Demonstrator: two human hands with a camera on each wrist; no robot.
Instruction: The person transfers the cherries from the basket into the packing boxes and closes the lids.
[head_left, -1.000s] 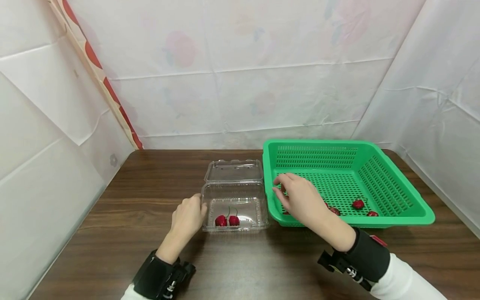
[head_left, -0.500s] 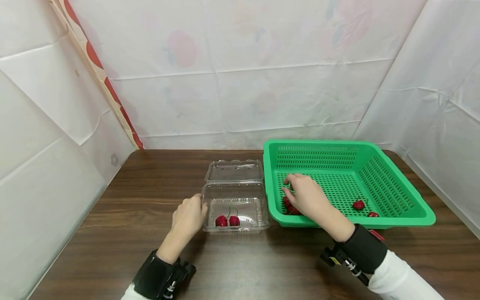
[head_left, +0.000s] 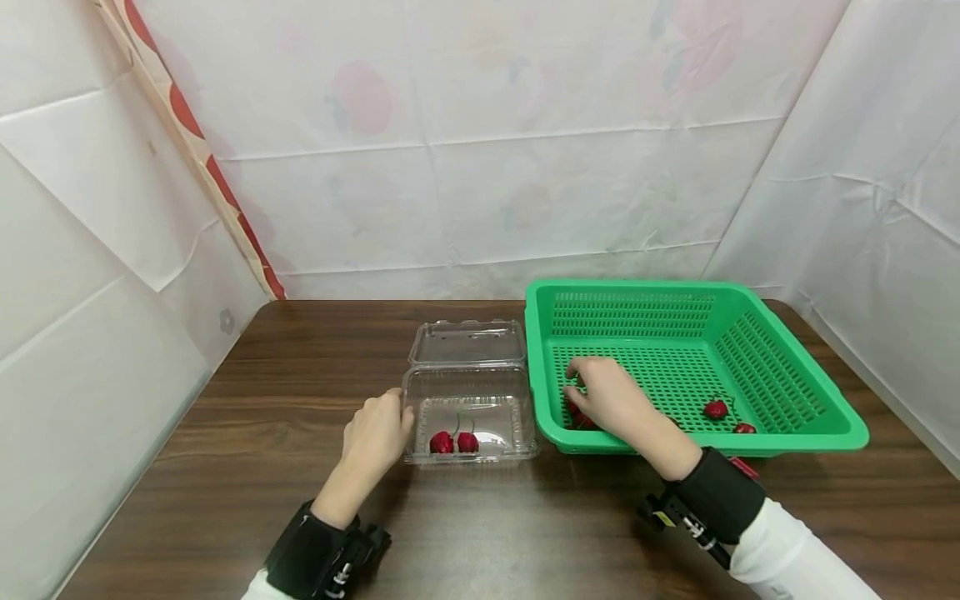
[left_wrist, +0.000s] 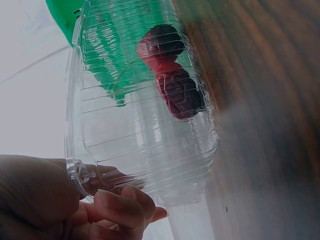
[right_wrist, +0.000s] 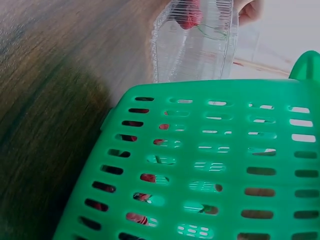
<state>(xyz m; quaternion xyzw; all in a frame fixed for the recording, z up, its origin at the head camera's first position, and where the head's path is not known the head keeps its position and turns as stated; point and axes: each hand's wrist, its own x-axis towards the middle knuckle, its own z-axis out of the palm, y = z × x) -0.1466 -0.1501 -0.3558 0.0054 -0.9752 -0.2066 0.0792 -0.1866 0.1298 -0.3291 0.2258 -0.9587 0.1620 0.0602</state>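
Observation:
My left hand [head_left: 377, 429] grips the left edge of a hinged clear plastic box [head_left: 435, 407], thumb inside the wall and fingers outside. Two dark red cherries [left_wrist: 177, 92] with green stems lie in the box's front part. Inside the green basket [head_left: 637, 445], my right hand [head_left: 615, 400] is low at the left end, thumb and forefinger bent towards each other over several cherries [head_left: 582, 421]. Through the slots in the right wrist view, a green stem [right_wrist: 206, 208] shows beside a fingertip [right_wrist: 218, 187]; I cannot tell whether the fingers pinch it.
The box's lid [head_left: 471, 342] lies open towards the back, and the basket stands right beside the box. Two more cherries [head_left: 716, 409] lie farther right in the basket. White sheeting [head_left: 450, 167] encloses the wooden table [head_left: 315, 358] behind and at both sides.
My right hand has moved right from the basket's left rim and lowered towards the cherries there. My left hand and the box have stayed in place.

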